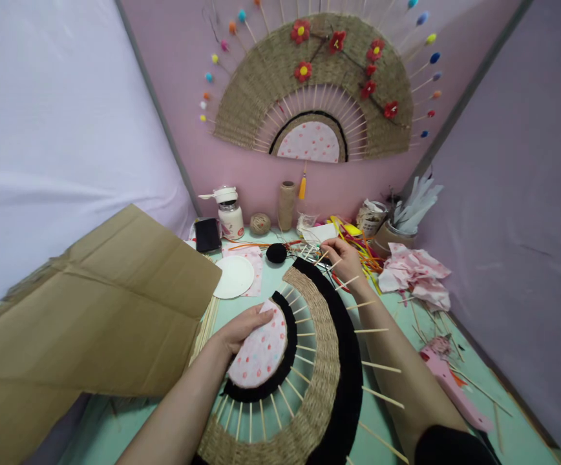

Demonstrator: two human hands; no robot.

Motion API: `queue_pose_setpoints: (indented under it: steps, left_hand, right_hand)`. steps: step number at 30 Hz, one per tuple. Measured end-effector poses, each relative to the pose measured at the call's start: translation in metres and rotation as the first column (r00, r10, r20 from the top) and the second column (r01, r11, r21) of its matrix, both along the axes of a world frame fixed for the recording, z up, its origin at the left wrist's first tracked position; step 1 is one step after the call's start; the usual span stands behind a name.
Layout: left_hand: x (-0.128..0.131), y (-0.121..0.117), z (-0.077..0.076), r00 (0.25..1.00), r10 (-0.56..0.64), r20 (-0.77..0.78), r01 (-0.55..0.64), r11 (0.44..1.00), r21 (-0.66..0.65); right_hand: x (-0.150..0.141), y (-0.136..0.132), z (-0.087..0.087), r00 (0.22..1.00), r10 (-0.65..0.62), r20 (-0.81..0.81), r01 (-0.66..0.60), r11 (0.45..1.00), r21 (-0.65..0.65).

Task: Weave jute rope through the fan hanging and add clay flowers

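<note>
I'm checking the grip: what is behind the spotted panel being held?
Past the curved edge of the spotted panel, a black band shows. The left hand has its thumb on the front; the panel's back and any fingers there are covered.

Beyond the work: one woven fan [331, 72] with red flowers on the pink wall [261, 173], yellow tassel [302, 188] below; brown cardboard [116, 310], left; dark flat device [207, 234] beside white bottle [231, 221], lid raised; twine ball [260, 224]; upright spool [287, 206]; crumpled spotted cloth [413, 274], right.
</note>
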State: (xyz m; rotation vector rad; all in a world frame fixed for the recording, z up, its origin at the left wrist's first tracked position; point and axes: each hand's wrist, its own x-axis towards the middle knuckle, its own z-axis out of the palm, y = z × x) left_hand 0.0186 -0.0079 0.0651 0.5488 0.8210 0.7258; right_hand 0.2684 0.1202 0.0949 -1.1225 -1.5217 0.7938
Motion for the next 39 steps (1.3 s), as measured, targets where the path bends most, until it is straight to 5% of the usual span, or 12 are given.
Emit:
queue_pose_setpoints:
  steps: [9,29,35,39]
  left_hand:
    - [0.008,0.0,-0.004,0.998,-0.055,-0.012,0.054,0.998,-0.041]
    - [0.009,0.001,-0.009,0.99,-0.123,-0.075,0.125,0.992,0.012]
    - [0.004,0.009,0.016,0.911,-0.262,-0.319,0.334,0.922,0.196]
    - [0.02,0.034,0.042,0.842,-0.133,-0.523,0.373,0.843,0.386]
  right_hand:
    - [-0.001,0.0,0.0,1.0,-0.018,0.005,0.018,0.999,-0.037]
    - [-0.018,0.004,-0.019,0.978,0.201,-0.058,-0.209,0.944,-0.253]
    - [-0.021,0.003,-0.021,0.972,0.208,-0.109,-0.23,0.936,-0.267]
    - [-0.023,0.004,-0.022,0.967,0.209,-0.144,-0.242,0.931,-0.272]
